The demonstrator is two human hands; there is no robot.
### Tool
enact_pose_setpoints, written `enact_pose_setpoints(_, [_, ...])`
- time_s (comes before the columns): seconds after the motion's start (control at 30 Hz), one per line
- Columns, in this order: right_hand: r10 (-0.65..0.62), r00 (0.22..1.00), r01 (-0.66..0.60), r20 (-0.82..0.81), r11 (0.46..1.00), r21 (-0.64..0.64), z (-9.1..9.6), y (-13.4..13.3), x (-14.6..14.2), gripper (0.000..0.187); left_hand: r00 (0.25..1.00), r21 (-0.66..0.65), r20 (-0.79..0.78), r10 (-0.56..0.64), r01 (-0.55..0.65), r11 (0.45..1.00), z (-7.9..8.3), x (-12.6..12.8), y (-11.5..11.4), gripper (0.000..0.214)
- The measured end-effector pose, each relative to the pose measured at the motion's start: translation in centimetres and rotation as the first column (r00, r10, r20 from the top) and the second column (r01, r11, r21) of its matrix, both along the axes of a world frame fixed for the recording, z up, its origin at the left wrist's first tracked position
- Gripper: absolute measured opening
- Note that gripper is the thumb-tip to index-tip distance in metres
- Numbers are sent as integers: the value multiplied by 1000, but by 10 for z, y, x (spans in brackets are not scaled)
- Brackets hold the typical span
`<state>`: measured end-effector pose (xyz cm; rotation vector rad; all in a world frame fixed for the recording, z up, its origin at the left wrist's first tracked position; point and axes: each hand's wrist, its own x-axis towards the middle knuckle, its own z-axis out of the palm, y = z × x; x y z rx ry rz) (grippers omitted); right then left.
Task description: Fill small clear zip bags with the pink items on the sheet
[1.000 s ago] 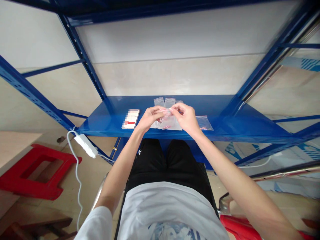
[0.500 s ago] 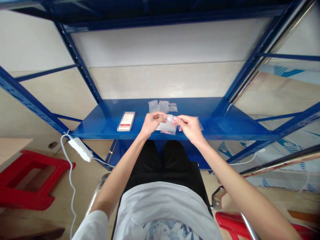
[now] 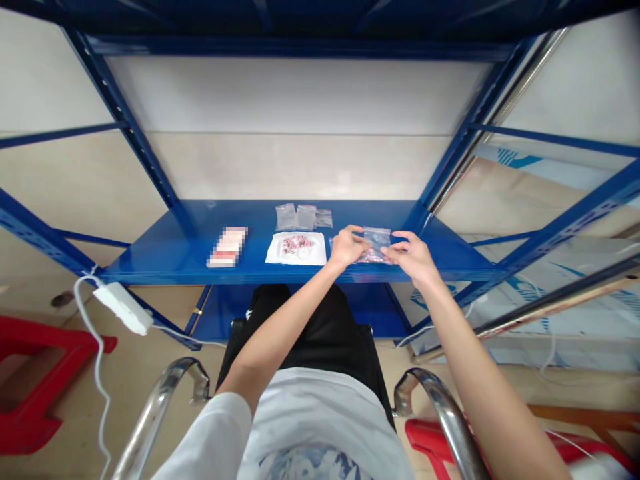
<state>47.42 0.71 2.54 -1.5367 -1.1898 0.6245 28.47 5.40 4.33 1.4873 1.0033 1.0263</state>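
Note:
A small clear zip bag (image 3: pixel 376 241) with pink bits in it is held over the right part of the blue shelf (image 3: pixel 165 263). My left hand (image 3: pixel 346 247) pinches its left edge and my right hand (image 3: pixel 413 257) pinches its right edge. To the left of my hands a white sheet (image 3: pixel 296 249) lies flat on the shelf with a heap of pink and red pieces (image 3: pixel 295 244) on it. Behind it three small empty clear bags (image 3: pixel 303 217) lie in a row.
A phone (image 3: pixel 229 245) lies on the shelf's left part. A white power adapter (image 3: pixel 123 307) hangs on a cable from the left shelf corner. Blue uprights frame both sides. Chrome chair arms (image 3: pixel 165 393) flank my lap, and a red stool (image 3: pixel 30 393) stands on the floor at left.
Both hands have moved right along the shelf with the small bag between them. The white sheet with the pink pieces, hidden behind my hands before, now lies uncovered. The camera tilted down and right.

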Motion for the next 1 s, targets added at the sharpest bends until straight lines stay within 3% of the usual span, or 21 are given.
enact_pose_setpoints(0.1, [-121, 966, 119, 229, 993, 20, -9, 12, 20, 59, 967, 135, -243, 71, -39, 990, -3, 24, 8, 39])
enact_pose_setpoints(0.27, [-130, 854, 138, 503, 990, 21, -12, 21, 29, 26, 854, 247, -507, 117, 14, 969, -3, 47, 8, 45])
enact_pose_setpoints(0.4, [-119, 784, 155, 609, 988, -7, -19, 23, 25, 28, 770, 264, -628, 113, 74, 962, -2, 52, 6, 57])
enact_pose_setpoints(0.53, [-150, 687, 189, 711, 982, 24, -29, 22, 20, 41, 838, 362, -522, 158, 50, 931, -4, 46, -5, 36])
enact_pose_setpoints(0.67, [-158, 606, 221, 779, 975, 25, -29, 16, 14, 40, 900, 428, -402, 169, 22, 903, -7, 22, -18, 29])
enact_pose_setpoints(0.8, [-179, 591, 180, 787, 980, 87, -19, 18, -1, 36, 918, 451, -338, 209, -38, 892, -4, -25, -13, 26])
enact_pose_setpoints(0.93, [-103, 729, -25, 676, 984, 177, -1, 48, -40, 30, 847, 436, -396, 355, -167, 884, 6, -88, 22, 27])
enact_pose_setpoints(1.0, [35, 838, -115, 544, 987, 114, 10, 74, -70, 27, 777, 371, -475, 414, -250, 894, 12, -115, 47, 29])
